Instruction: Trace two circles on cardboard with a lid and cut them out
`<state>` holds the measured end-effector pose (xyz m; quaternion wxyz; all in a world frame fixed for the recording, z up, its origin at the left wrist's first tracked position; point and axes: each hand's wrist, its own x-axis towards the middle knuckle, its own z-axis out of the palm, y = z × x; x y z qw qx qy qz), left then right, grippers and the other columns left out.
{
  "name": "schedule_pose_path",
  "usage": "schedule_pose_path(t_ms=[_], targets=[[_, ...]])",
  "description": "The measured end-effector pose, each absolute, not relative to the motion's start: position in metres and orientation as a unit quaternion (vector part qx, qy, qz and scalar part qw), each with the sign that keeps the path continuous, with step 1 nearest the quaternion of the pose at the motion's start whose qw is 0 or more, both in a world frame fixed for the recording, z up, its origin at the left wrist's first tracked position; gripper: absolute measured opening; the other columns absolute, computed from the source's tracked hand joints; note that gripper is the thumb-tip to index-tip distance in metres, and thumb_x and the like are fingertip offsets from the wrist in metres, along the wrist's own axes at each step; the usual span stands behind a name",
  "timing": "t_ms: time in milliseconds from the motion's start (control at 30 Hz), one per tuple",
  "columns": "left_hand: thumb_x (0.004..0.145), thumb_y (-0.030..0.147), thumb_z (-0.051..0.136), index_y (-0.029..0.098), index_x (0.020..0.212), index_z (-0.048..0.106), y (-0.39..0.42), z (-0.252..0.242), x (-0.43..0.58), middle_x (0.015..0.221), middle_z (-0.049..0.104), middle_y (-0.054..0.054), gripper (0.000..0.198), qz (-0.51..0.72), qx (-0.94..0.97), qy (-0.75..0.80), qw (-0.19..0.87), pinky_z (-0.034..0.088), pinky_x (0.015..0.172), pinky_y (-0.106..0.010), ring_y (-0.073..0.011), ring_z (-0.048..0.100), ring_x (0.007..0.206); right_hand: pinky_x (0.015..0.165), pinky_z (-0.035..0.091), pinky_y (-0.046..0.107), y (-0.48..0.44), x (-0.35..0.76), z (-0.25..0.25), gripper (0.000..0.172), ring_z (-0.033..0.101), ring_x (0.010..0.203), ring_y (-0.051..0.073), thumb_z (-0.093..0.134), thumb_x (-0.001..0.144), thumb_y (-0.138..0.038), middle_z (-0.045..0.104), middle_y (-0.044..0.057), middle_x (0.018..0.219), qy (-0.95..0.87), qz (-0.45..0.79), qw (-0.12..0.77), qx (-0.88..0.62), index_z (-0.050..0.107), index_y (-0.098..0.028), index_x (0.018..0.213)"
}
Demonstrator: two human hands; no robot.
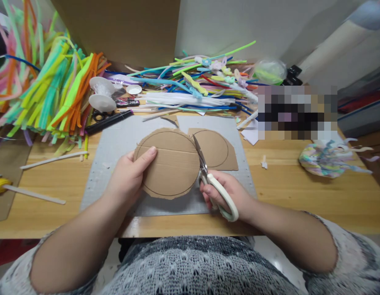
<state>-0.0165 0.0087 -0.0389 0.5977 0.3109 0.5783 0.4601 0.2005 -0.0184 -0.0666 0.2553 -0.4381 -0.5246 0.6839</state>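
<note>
My left hand [130, 174] grips the left edge of a roughly round cardboard piece [169, 164] with a pencilled circle on it, thumb lying on top. My right hand [228, 192] is closed through the white handles of a pair of scissors [208, 176]. The blades point up and away along the cardboard's right edge. A second cardboard piece [217, 149] with a drawn circle lies flat just to the right, partly under the blades. Both lie over a grey cutting mat [116, 141] on the wooden table [300, 192].
A heap of coloured pipe cleaners [48, 94] fills the back left; another pile [202, 88] runs along the back. White spools [101, 95], a black marker [108, 122] and a white strip [53, 159] lie at left. A pastel pipe-cleaner disc [323, 159] sits at right.
</note>
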Motion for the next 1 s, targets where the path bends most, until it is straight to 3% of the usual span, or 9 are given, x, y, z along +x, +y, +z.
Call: schedule_pose_path(t_ms=[233, 400, 733, 1000], targets=[[0.065, 0.041, 0.074, 0.014, 0.102, 0.067, 0.007, -0.033, -0.016, 0.088, 0.072, -0.007, 0.046, 0.470, 0.336, 0.591, 0.563, 0.057, 0.064, -0.031, -0.0270, 0.067, 0.081, 0.043, 0.039, 0.019, -0.019, 0.200, -0.068, 0.048, 0.052, 0.049, 0.007, 0.055, 0.074, -0.064, 0.051, -0.003, 0.063, -0.478, 0.728, 0.233, -0.432, 0.045, -0.017, 0.076], [0.068, 0.041, 0.073, 0.015, 0.098, 0.068, 0.005, -0.038, -0.020, 0.089, 0.072, -0.006, 0.040, 0.462, 0.357, 0.575, 0.574, 0.056, 0.069, -0.031, -0.0250, 0.067, 0.082, 0.049, 0.044, 0.020, -0.021, 0.204, -0.073, 0.054, 0.057, 0.059, 0.009, 0.054, 0.072, -0.068, 0.054, 0.001, 0.073, -0.465, 0.762, 0.262, -0.366, 0.047, -0.016, 0.085], [0.066, 0.045, 0.073, 0.014, 0.102, 0.068, 0.004, -0.036, -0.020, 0.084, 0.073, -0.008, 0.048, 0.432, 0.351, 0.577, 0.598, 0.057, 0.068, -0.035, -0.0255, 0.068, 0.074, 0.053, 0.045, 0.022, -0.020, 0.208, -0.077, 0.052, 0.056, 0.061, 0.009, 0.051, 0.075, -0.068, 0.053, 0.001, 0.075, -0.516, 0.730, 0.256, -0.368, 0.046, -0.017, 0.083], [0.065, 0.044, 0.075, 0.014, 0.101, 0.068, 0.004, -0.037, -0.020, 0.081, 0.073, -0.007, 0.047, 0.430, 0.337, 0.570, 0.614, 0.057, 0.065, -0.031, -0.0237, 0.068, 0.071, 0.049, 0.043, 0.021, -0.022, 0.205, -0.069, 0.048, 0.053, 0.055, 0.008, 0.049, 0.078, -0.065, 0.051, -0.001, 0.067, -0.533, 0.707, 0.267, -0.380, 0.044, -0.017, 0.077]])
